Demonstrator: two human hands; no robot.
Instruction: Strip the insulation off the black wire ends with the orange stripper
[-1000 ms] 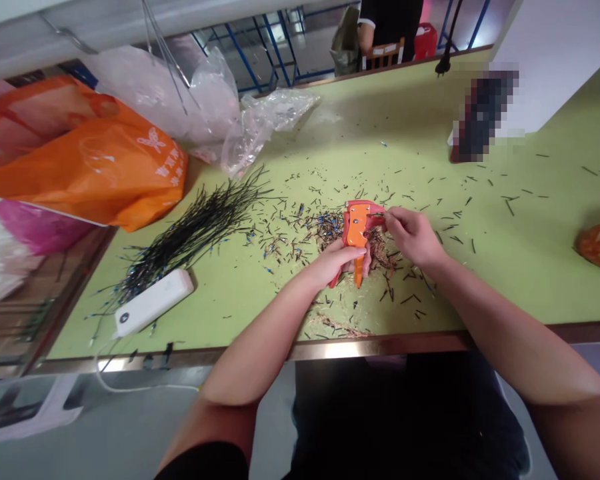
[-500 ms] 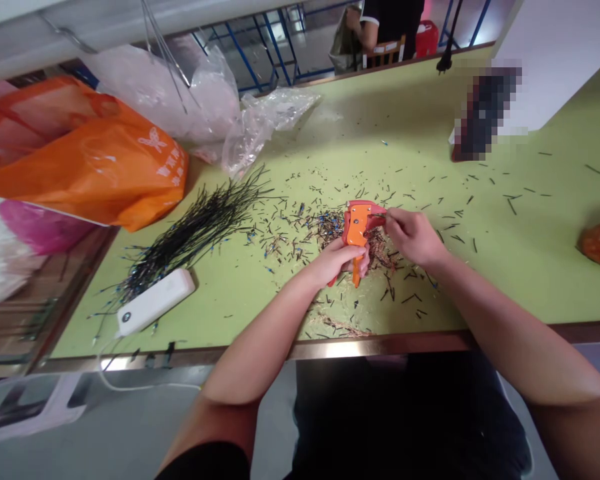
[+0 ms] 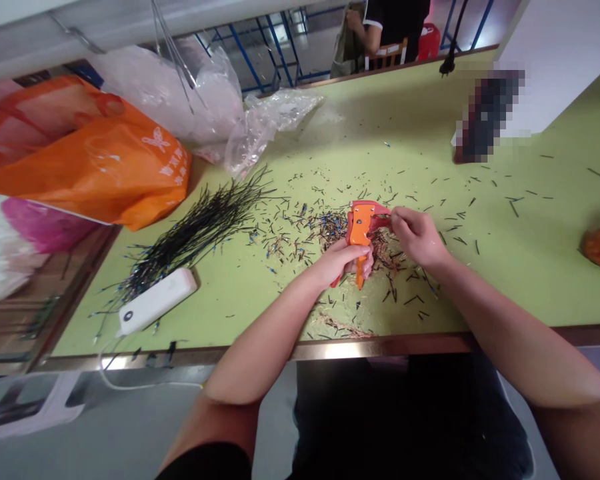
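Note:
My left hand point(image 3: 341, 261) is wrapped round the handles of an orange and red wire-stripping tool point(image 3: 360, 227) held upright over the green table point(image 3: 505, 267). My right hand point(image 3: 416, 235) is closed in a pinch at the tool's jaw, on something thin that I cannot make out. A heap of stripped copper strands and short wire offcuts point(image 3: 385, 250) lies under both hands. A bundle of long black wires point(image 3: 200, 230) lies to the left.
A white power bank point(image 3: 157, 300) with a cable sits near the front left edge. Orange bag point(image 3: 95, 160) and clear plastic bags point(image 3: 220, 107) crowd the back left. A blurred dark object point(image 3: 485, 117) stands back right; another person sits beyond the table point(image 3: 390, 27).
The view has shifted slightly. My hands and the tool stay in nearly the same place; my right hand remains pinched at the jaw.

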